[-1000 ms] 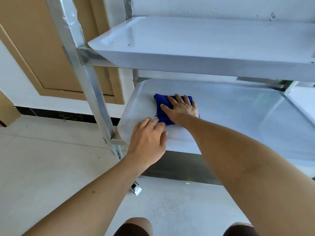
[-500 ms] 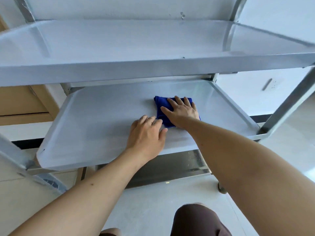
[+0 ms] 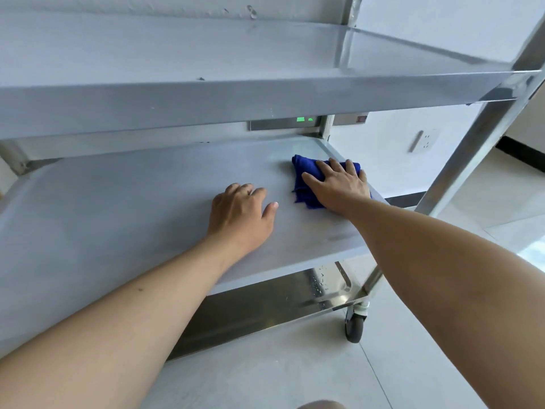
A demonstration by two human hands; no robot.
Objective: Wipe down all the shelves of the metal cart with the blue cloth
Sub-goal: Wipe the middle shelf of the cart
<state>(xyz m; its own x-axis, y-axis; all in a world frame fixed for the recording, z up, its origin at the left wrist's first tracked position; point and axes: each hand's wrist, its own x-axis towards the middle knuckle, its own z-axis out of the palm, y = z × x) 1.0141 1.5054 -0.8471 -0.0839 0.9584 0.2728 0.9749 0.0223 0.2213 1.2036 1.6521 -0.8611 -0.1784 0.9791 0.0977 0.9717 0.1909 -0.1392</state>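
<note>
Stainless cart (image 3: 483, 122), three shelves in view: top shelf (image 3: 206, 57), middle shelf (image 3: 118, 208), bottom shelf (image 3: 265, 308). You're working the middle one.

Blue cloth (image 3: 306, 180) sits bunched on the middle shelf, far-right area, close to the back right corner and the shelf's right lip. Your right hand (image 3: 339, 184) lies flat on top of it, palm down, fingers spread and nearly straight, thumb out to the left along the cloth's left side. That's pressing, not clutching; nothing is curled around the fabric. Cloth sticks out past the fingertips at the back and past the thumb on the left.

Your left hand (image 3: 240, 214) rests palm down on bare shelf metal, just left of the cloth, not touching it. Fingers bent slightly at the knuckles, thumb pointing toward the cloth, holding nothing. Both forearms reach in under the top shelf.

Bottom shelf is shinier, with a patch of droplets or specks near its right end; can't tell which. Caster wheel (image 3: 354, 326) under the front right post, on a pale tile floor (image 3: 427, 343). Wall socket (image 3: 424, 140) on the white wall behind the cart's right side. Small green light (image 3: 300, 118) visible behind the cart, just below the top shelf's front edge.
</note>
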